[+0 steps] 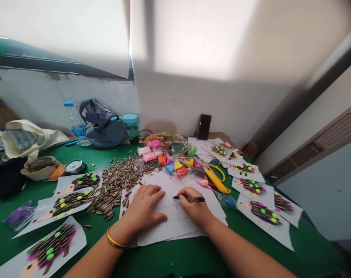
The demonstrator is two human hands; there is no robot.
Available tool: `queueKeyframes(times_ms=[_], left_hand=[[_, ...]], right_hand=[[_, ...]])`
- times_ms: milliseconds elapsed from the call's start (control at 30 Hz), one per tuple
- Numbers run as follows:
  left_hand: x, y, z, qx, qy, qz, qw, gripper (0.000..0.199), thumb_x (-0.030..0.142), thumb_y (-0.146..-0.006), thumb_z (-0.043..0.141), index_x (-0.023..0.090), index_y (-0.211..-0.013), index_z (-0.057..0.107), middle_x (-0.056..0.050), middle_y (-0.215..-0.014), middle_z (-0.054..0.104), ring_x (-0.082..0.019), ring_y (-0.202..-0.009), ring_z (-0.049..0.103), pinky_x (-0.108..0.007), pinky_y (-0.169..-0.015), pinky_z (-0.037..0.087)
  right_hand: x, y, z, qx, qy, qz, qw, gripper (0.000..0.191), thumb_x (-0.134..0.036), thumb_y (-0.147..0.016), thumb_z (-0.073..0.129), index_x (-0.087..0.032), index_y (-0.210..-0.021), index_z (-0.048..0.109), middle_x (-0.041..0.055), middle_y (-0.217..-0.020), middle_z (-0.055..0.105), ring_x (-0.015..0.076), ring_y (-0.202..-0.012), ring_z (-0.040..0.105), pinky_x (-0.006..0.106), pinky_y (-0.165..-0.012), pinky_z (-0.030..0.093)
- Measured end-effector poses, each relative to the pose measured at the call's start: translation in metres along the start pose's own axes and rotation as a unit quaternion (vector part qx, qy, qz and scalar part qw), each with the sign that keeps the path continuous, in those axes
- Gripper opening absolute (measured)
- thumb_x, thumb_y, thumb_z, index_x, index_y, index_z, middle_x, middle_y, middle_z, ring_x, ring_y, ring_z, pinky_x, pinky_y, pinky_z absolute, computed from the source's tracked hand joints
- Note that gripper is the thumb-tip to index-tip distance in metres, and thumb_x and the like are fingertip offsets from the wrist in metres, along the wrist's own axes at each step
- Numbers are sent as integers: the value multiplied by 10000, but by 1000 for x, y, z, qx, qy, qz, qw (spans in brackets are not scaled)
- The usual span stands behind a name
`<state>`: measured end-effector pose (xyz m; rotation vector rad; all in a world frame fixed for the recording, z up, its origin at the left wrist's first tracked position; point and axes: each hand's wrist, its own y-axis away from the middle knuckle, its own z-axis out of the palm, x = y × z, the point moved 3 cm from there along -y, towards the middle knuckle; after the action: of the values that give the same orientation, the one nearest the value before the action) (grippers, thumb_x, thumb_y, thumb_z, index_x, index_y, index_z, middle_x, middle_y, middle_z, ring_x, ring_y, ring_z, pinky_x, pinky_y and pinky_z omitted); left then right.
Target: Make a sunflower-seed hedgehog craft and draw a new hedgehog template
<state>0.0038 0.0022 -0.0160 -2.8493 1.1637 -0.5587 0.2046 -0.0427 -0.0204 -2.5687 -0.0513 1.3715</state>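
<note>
Right fingers pinch pen; left fingers flat on paper; seeds close, possibly sunflower.

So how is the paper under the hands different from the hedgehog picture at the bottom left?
The paper under the hands shows only a faint pen outline; the hedgehog picture is covered in seeds and bright clay dots. The left hand presses the paper flat while the right hand draws with a pen; the hedgehog picture lies untouched. Both are white sheets on the green table.
</note>
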Motion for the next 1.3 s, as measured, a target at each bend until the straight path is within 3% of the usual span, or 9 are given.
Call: queueKeyframes(times_ms=[1300], left_hand=[[-1, 0, 1, 9, 7, 3, 1000, 698, 502, -630, 813, 261, -1257, 621, -99, -1318, 573, -338, -1235, 472, -530, -1096, 321]], right_hand=[[-7, 13, -9, 27, 16, -30, 999, 152, -131, -800, 519, -209, -767, 646, 30, -781, 661, 184, -769, 608, 295, -724, 467]])
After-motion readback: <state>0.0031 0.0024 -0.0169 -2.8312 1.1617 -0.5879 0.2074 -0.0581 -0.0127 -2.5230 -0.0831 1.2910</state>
